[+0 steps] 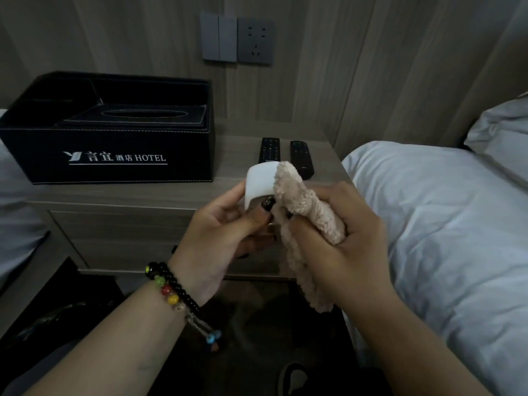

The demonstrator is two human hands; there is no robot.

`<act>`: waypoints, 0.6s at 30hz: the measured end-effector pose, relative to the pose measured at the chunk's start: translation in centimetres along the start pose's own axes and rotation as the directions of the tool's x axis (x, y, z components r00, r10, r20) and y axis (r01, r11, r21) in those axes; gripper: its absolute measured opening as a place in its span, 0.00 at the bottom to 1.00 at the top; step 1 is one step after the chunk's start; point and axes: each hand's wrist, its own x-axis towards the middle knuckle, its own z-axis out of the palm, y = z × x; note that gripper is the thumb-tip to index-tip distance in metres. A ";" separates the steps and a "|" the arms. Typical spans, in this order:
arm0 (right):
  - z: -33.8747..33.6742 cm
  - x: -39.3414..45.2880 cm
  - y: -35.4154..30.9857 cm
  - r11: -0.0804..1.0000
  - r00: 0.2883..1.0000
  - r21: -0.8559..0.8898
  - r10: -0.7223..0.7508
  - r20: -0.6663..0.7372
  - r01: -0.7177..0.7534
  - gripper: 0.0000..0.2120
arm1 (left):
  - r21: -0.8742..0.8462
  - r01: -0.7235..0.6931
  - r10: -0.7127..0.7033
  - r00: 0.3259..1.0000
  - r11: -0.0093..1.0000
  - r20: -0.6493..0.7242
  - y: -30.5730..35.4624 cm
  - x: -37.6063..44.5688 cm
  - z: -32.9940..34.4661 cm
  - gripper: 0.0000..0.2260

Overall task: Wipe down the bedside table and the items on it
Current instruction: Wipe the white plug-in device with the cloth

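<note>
Above the surface (171, 192): left hand (225, 235) grips white holder (261, 182) lifted clear for access; right hand (334, 241) clutches fleece cloth (303, 207), rubbing its edge.

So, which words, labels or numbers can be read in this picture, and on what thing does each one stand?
"言宜 酒店 HOTEL", with a logo mark before it: white print on the front of the black tissue box.
Button labels on the two black remote controls: too small and dark to read.
No other text is visible.
</note>
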 end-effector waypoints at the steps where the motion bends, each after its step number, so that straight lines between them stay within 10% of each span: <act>1: 0.1 0.0 0.0 1.000 1.000 -0.015 -0.017 -0.004 0.017 0.08 | 0.006 0.012 -0.012 1.000 1.000 0.013 0.1 0.0 -0.1 0.28; 18: -2.1 1.9 1.6 0.980 0.957 -0.086 0.153 -0.247 -0.179 0.13 | -0.212 0.262 -0.159 0.899 0.941 0.408 -0.4 -0.4 0.9 0.29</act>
